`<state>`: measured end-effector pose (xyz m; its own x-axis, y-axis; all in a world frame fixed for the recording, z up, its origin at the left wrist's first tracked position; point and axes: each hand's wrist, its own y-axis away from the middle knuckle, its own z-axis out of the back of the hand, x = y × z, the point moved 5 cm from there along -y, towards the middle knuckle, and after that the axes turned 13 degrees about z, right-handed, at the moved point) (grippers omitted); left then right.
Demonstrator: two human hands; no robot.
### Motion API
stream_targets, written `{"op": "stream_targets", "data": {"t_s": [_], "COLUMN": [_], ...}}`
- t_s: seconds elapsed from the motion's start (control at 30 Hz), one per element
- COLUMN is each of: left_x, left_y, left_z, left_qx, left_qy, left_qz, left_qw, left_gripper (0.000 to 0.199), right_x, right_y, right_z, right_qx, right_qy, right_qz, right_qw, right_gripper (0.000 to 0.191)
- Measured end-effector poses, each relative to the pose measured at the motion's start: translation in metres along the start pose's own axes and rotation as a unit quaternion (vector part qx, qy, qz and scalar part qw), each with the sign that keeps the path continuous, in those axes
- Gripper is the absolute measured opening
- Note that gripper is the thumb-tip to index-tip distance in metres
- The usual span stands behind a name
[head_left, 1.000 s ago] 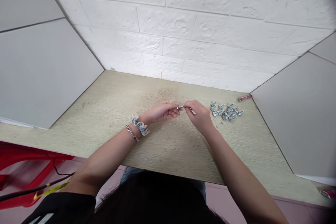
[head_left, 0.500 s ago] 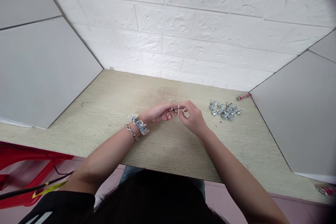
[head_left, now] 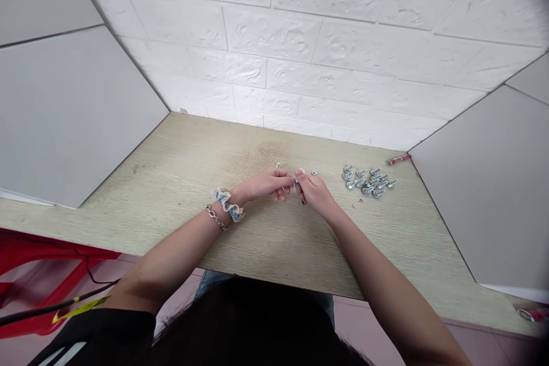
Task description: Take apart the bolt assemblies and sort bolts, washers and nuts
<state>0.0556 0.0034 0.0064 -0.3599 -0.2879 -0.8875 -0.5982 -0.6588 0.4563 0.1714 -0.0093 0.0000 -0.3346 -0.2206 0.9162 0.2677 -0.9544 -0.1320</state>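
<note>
metal piece (head_left: 295, 182) — silvery, mostly hidden

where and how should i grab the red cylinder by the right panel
Probably a pinch across the middle of the red cylinder, coming from above and the near left: it lies on its side on the table, its right end up by the panel, which crowds that end, while nothing stands against its near side.
</note>
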Motion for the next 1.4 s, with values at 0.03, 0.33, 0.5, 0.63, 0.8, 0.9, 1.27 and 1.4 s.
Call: {"op": "stream_targets", "data": {"t_s": [0.03, 0.33, 0.5, 0.63, 0.8, 0.9, 1.27, 1.4], "left_x": [0.0, 0.003, 0.005, 0.005, 0.004, 0.004, 0.006, 0.007], "left_y": [0.0, 0.002, 0.001, 0.001, 0.0, 0.0, 0.0, 0.0], "left_z": [0.001, 0.004, 0.005, 0.004, 0.003, 0.003, 0.004, 0.007], "left_qx": [-0.004, -0.003, 0.006, 0.009, 0.018, 0.019, 0.002, -0.013], "left_qy": [0.0, 0.085, 0.138, 0.155, 0.168, 0.161, 0.126, 0.136], "left_qz": [0.0, 0.043, 0.06, 0.067, 0.051, 0.048, 0.073, 0.083], "left_qw": [1.0, 0.995, 0.989, 0.986, 0.984, 0.986, 0.989, 0.987], "left_gripper": [0.024, 0.024, 0.024, 0.025, 0.024, 0.023, 0.02, 0.022], "right_x": [0.0, 0.003, 0.009, 0.009, 0.005, 0.0, 0.0, 0.003], "right_y": [-0.001, -0.003, -0.003, -0.003, -0.003, -0.004, -0.003, -0.004], "right_z": [-0.001, 0.008, 0.01, 0.007, 0.008, 0.01, 0.003, 0.009], "right_qx": [0.006, 0.024, 0.039, 0.023, 0.0, -0.022, 0.029, 0.016], "right_qy": [-0.004, -0.032, -0.073, -0.102, -0.118, -0.076, 0.053, 0.064], "right_qz": [0.001, 0.053, 0.094, 0.105, 0.084, 0.057, 0.042, 0.064], "right_qw": [1.0, 0.998, 0.992, 0.989, 0.989, 0.995, 0.997, 0.996], "right_gripper": [0.055, 0.024, 0.021, 0.015, 0.035, 0.047, 0.033, 0.025]}}
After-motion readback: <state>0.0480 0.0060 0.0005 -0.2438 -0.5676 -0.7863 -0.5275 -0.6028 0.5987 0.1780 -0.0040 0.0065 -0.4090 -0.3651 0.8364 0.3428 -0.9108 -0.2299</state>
